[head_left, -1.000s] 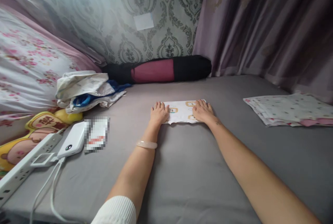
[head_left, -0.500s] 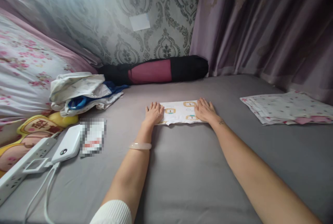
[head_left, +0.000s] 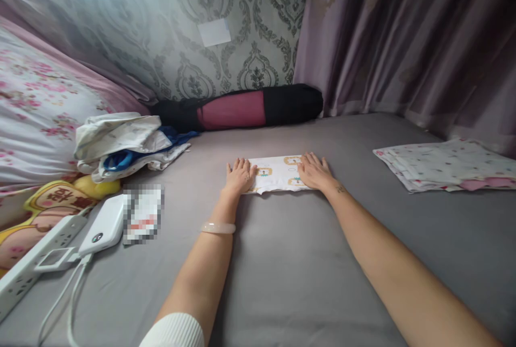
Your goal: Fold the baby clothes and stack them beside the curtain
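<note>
A white cloth (head_left: 277, 175) with yellow and teal printed pictures lies folded flat on the grey bed sheet (head_left: 290, 261). My left hand (head_left: 240, 176) rests palm down on its left end, fingers stretched out. On the right end lies my right hand (head_left: 315, 171), also flat with its fingers spread. Both hands press on the cloth rather than grip it. The cloth's near edge is slightly wavy, and its two ends are partly hidden under my hands.
To the right lies a stack of folded printed cloths (head_left: 447, 164). Crumpled clothes (head_left: 121, 143) sit at the left, near a white power bank (head_left: 105, 223), cables and a power strip (head_left: 44, 255). A black and maroon roll (head_left: 234, 109) lies along the wall.
My right hand has slid slightly left, inward over the cloth. My left hand stays flat in nearly the same place. The view has shifted a little.
</note>
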`<state>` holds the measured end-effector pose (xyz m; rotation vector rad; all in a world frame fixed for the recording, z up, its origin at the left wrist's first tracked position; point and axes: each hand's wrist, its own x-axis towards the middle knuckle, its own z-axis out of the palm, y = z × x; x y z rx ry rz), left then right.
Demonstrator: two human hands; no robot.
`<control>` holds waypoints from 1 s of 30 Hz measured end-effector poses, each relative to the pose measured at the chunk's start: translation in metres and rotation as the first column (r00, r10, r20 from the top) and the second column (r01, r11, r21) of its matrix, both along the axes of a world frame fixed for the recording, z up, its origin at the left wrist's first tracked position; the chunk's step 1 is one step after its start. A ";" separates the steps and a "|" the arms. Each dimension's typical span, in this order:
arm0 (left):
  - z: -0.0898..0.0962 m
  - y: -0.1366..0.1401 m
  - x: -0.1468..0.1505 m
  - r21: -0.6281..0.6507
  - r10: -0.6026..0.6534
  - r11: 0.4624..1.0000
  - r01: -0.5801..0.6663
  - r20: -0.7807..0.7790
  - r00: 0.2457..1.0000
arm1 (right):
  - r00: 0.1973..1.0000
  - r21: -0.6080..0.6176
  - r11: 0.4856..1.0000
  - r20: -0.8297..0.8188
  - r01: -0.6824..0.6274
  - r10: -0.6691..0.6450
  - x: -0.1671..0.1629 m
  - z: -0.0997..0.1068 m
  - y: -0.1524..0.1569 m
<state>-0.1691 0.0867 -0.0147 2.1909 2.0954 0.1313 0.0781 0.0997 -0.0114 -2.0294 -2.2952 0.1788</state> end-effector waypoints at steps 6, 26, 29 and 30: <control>0.002 -0.002 0.000 0.028 -0.003 1.000 0.003 -0.007 1.000 | 1.000 0.006 1.000 0.012 -0.009 0.009 0.000 0.003 -0.001; -0.001 -0.007 0.019 0.115 -0.054 0.992 0.060 -0.055 0.997 | 0.992 0.003 0.992 -0.022 -0.122 0.122 -0.023 -0.004 -0.002; 0.001 -0.007 0.021 0.113 -0.038 0.993 0.043 -0.045 0.998 | 0.992 -0.003 0.992 -0.027 -0.123 0.123 -0.024 -0.001 -0.001; 0.003 -0.007 0.023 0.118 -0.030 0.992 0.035 -0.042 0.999 | 0.992 0.000 0.992 -0.033 -0.124 0.124 -0.025 0.000 -0.001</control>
